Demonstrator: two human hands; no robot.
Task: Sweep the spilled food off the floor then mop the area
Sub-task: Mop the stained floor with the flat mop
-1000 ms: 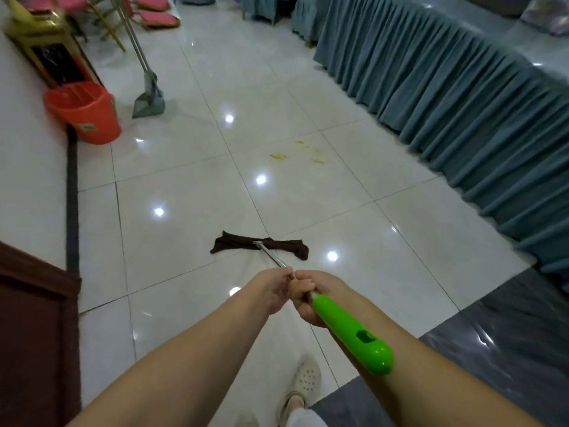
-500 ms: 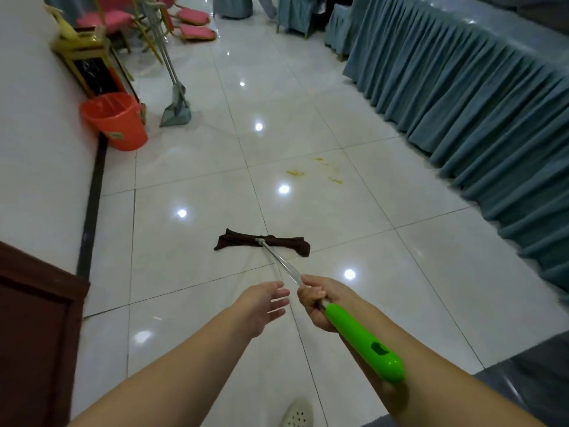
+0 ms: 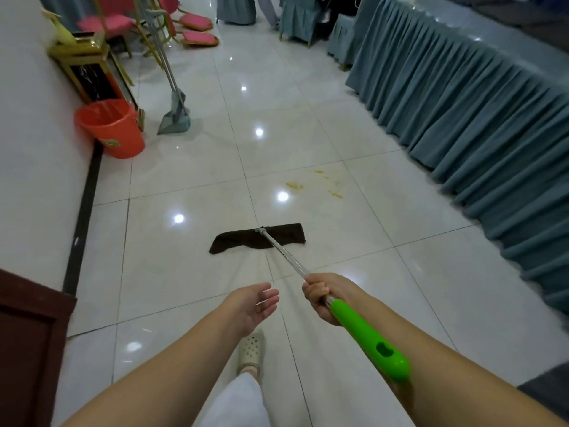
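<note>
Glossy floor tiles carry yellow food smears beyond the mop cloth; with the handle gripped only by the right hand, left hand loose and empty, smears may be spread.

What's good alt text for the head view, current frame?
A person's right hand grips a green-handled mop whose dark cloth head rests on glossy white floor tiles, short of yellow food smears. The left hand is open. An orange bucket and dustpan stand by the wall.
</note>
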